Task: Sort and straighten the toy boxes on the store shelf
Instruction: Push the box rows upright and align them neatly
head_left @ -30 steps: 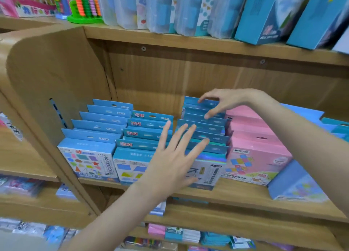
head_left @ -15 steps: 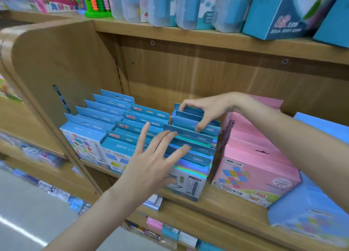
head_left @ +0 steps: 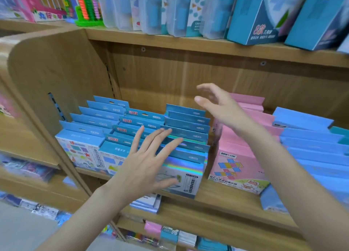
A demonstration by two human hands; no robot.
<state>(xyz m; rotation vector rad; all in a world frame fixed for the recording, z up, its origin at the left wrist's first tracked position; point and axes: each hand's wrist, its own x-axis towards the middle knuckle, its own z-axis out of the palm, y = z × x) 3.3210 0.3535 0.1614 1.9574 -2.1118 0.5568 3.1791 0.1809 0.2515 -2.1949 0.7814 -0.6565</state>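
Several rows of toy boxes stand on the middle wooden shelf (head_left: 217, 198). A holographic-fronted blue row (head_left: 188, 130) is in the centre, with two blue rows (head_left: 98, 116) to its left. A pink row (head_left: 245, 152) and a blue row (head_left: 311, 137) stand to the right. My left hand (head_left: 149, 160) is spread flat in front of the holographic row, fingers straight, at or just off the box tops. My right hand (head_left: 221, 107) hovers above the gap between the holographic and pink rows, fingers loosely curved, holding nothing.
The upper shelf (head_left: 188, 43) carries clear cases, teal boxes (head_left: 264, 14) and a green abacus (head_left: 88, 9). A curved wooden side panel (head_left: 47, 71) closes the left end. Lower shelves (head_left: 170, 233) hold more small packs.
My right hand has let go of the rear holographic boxes and lifted up and to the right. My left hand stays spread at the front of that row. The camera has drifted slightly.
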